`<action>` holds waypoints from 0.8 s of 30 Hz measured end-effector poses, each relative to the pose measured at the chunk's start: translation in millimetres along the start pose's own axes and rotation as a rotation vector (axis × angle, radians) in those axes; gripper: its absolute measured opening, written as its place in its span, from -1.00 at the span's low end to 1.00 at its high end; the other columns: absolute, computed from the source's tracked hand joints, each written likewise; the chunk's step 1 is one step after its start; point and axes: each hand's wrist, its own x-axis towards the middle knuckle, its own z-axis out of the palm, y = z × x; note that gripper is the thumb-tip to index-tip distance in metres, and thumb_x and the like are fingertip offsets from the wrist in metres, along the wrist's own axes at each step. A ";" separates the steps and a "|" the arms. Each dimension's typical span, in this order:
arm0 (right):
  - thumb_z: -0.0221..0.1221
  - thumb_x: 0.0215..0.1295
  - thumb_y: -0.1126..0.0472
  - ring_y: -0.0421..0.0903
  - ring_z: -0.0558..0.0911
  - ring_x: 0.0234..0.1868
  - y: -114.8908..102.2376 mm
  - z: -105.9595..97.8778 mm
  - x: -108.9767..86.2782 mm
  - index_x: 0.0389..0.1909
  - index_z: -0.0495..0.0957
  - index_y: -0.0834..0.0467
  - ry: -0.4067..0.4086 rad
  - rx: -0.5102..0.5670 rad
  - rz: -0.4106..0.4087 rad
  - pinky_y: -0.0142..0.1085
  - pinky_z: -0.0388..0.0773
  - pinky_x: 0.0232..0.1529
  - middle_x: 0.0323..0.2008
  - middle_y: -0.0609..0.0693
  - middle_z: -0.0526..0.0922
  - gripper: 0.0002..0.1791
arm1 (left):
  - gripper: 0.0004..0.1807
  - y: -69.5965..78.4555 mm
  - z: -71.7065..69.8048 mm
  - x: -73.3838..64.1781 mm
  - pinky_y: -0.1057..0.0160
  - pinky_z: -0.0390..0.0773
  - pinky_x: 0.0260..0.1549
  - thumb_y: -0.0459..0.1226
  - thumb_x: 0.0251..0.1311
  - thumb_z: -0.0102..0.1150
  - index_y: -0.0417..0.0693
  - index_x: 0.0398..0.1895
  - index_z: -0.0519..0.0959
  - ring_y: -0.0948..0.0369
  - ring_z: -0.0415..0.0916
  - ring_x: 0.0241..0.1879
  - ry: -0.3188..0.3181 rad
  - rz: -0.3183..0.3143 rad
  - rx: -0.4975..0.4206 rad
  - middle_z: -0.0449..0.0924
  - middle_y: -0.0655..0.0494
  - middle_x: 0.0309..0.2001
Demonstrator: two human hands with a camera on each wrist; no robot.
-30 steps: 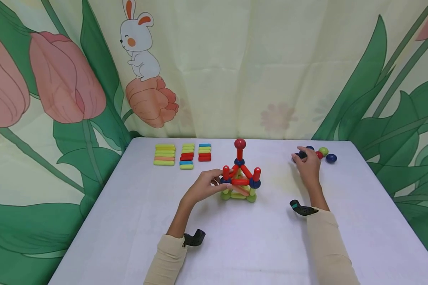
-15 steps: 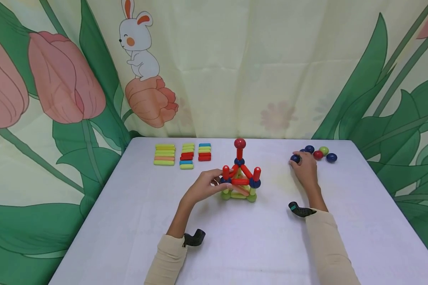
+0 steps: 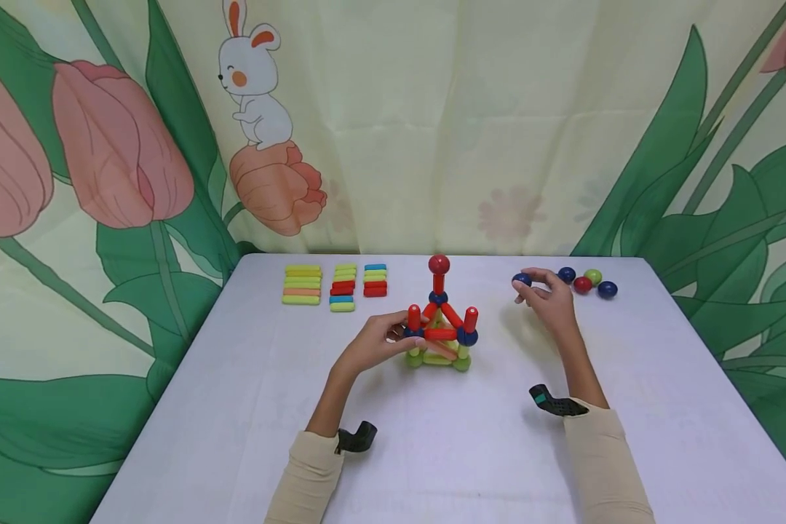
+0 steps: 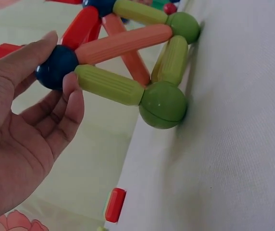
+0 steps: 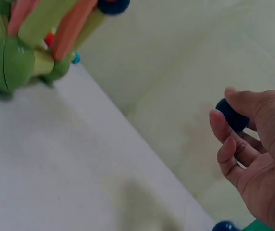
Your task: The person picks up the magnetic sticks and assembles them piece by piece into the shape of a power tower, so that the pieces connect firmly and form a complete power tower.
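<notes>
**Left hand on rod-and-ball structure; held blue ball in right hand**

Head view: structure stands on the white table, between the two hands. Red upper triangle with blue corner balls; red top ball on an upright red rod at the rear, two more upright red rods at the front corners. Left hand grips the front-left corner ball. Right hand, apart from the structure, pinches the held blue ball. Loose balls just beyond that hand: blue, red, green, blue. Far left: three columns of coloured rods.

Left wrist view: thumb on one side of the corner ball, fingers on the other; grip narrow. A yellow-green rod runs from it to a green base ball on the table; an orange rod runs to another green ball.

Right wrist view: held blue ball between thumb and index finger, off the table; remaining fingers loosely bent. Structure's green base at upper left, cut by the frame edge.
</notes>
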 end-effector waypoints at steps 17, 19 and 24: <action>0.23 0.25 0.43 -0.20 0.61 -0.18 -68.6 28.1 -46.6 0.05 0.51 0.39 -0.368 0.257 -0.417 -0.47 0.62 -0.15 -0.12 -0.12 0.63 -0.66 | -0.58 5.5 10.2 -0.1 0.37 0.59 -0.29 -0.07 0.12 0.39 0.03 0.00 0.52 0.21 0.56 -0.33 0.002 -0.048 -0.078 0.54 0.11 -0.36; 0.23 0.25 0.42 -0.20 0.60 -0.17 -67.6 29.1 -47.6 0.08 0.50 0.38 -0.370 0.254 -0.416 -0.46 0.62 -0.15 -0.09 -0.12 0.62 -0.63 | -0.58 6.6 10.6 -0.2 0.37 0.59 -0.29 -0.08 0.13 0.38 0.03 0.01 0.51 0.21 0.56 -0.32 0.002 -0.055 -0.076 0.54 0.10 -0.35; 0.27 0.22 0.42 -0.15 0.59 -0.25 -63.8 26.0 -48.3 0.21 0.44 0.29 -0.417 0.179 -0.386 -0.43 0.62 -0.21 -0.11 -0.12 0.60 -0.49 | -0.57 5.4 9.5 0.2 0.35 0.61 -0.26 -0.06 0.14 0.37 0.04 0.03 0.52 0.22 0.58 -0.28 -0.026 -0.048 -0.069 0.57 0.11 -0.33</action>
